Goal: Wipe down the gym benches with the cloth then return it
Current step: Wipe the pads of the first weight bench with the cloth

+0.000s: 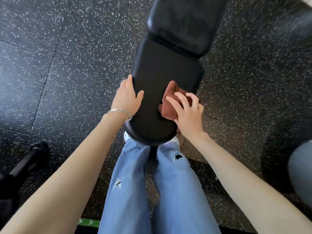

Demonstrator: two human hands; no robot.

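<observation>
Cloth (170, 98), reddish-brown and bunched, is lying on the right side of the black seat surface (158, 68), just right of the frame's centre. The right hand (187, 110) is covering it from the lower right. That hand's grip is clamped on the cloth, the fingers curling over the wad and pressing it into the padding. The left hand (127, 97) is resting on the left edge of the same surface. Its grip is apart and holding nothing, with the fingers lying fairly straight along the rim and the thumb on top. Thin bangles (121, 112) are circling its wrist. The back pad (182, 22) is running on toward the top of the frame, across a narrow gap. Speckled floor (67, 65) is filling both sides, and legs in blue jeans (128, 191) are standing at the bottom, against the near end.

The step in hand is looking like the wipe of the seat. Doing it well is likely meaning flattening the wad so more fabric is meeting the padding. It is also meaning pressing evenly and drawing overlapping strokes from rim to rim. Those strokes should be taking in the rounded near end and the strip under the left hand, which would be needing to lift aside. Whether the back pad is already wiped I cannot tell.
</observation>
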